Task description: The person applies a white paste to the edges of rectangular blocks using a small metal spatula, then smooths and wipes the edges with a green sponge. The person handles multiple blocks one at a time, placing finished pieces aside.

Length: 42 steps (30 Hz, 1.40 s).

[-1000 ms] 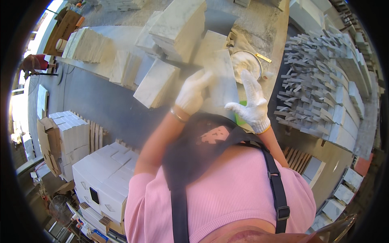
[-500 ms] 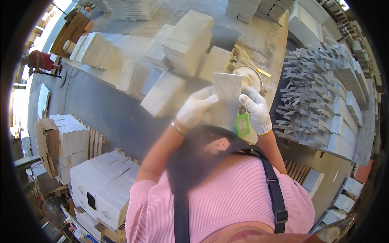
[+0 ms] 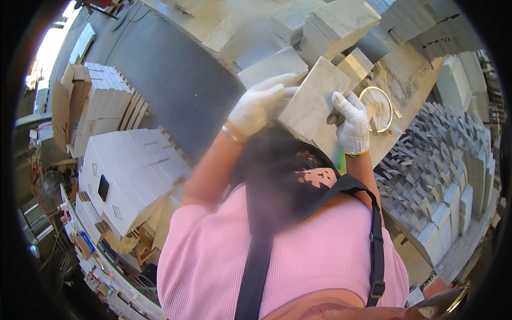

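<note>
A rectangular white-grey marble tile [image 3: 318, 92] is held tilted in front of my chest. My right hand [image 3: 352, 121], in a white glove, grips its right edge, thumb on top and fingers partly hidden below. My left hand [image 3: 258, 105], also white-gloved, lies by the tile's left edge with its fingers stretched out; whether the fingertips touch the tile is hard to see. Just beyond stand stacked marble tiles [image 3: 336, 28] and another pale block of tiles [image 3: 274, 66]. A ring-shaped cable or band [image 3: 376, 109] lies on the bench right of my right hand.
Thin grey strips [image 3: 426, 165] are stacked in a large pile on the right. White boxes [image 3: 125, 170] stand at the left, with a dark phone-like object [image 3: 103, 185] on them. More white boxes on a pallet [image 3: 101, 101] are behind, beside dark floor [image 3: 176, 74].
My view has turned, so the surroundings have shifted. The tile has gone from upright to slanted. My left fingers have straightened away from its face; my right hand keeps its edge.
</note>
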### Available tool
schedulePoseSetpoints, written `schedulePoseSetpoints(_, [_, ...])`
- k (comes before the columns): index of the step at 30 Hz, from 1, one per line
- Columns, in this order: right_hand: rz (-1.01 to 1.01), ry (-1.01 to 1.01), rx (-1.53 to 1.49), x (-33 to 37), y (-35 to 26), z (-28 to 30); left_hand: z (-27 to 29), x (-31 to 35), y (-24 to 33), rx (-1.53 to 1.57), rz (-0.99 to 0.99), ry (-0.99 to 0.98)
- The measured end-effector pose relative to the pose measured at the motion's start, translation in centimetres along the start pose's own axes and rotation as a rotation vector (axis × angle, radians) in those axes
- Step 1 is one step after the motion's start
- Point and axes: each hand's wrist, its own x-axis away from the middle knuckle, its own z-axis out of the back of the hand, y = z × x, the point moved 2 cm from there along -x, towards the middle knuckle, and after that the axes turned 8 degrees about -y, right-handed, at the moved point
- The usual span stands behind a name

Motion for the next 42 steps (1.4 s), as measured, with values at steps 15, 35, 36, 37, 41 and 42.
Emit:
schedulePoseSetpoints(15, [-0.174,-0.042,-0.128,-4.8,5.8,-1.7,8.0,7.9,3.5,-0.746,-0.371,0.585])
schedulePoseSetpoints(35, [-0.265,-0.268,0.303,-10.8,6.3,0.4,1.9,-2.6,2.5,-2.076,-0.005,0.401])
schedulePoseSetpoints(36, [-0.28,-0.309,0.234,-10.9,6.4,0.7,1.8,-2.9,2.7,-2.07,0.028,0.388])
schedulePoseSetpoints(37, [-0.289,-0.343,0.211,-10.9,6.4,1.1,1.6,-2.8,2.7,-2.07,0.006,0.392])
schedulePoseSetpoints(41, [-0.301,-0.393,0.206,-9.3,5.3,3.6,0.8,-2.7,2.4,-2.056,-0.033,0.46])
schedulePoseSetpoints(42, [-0.289,-0.399,0.235,-8.7,4.9,4.2,0.7,-2.7,2.4,-2.06,-0.037,0.467])
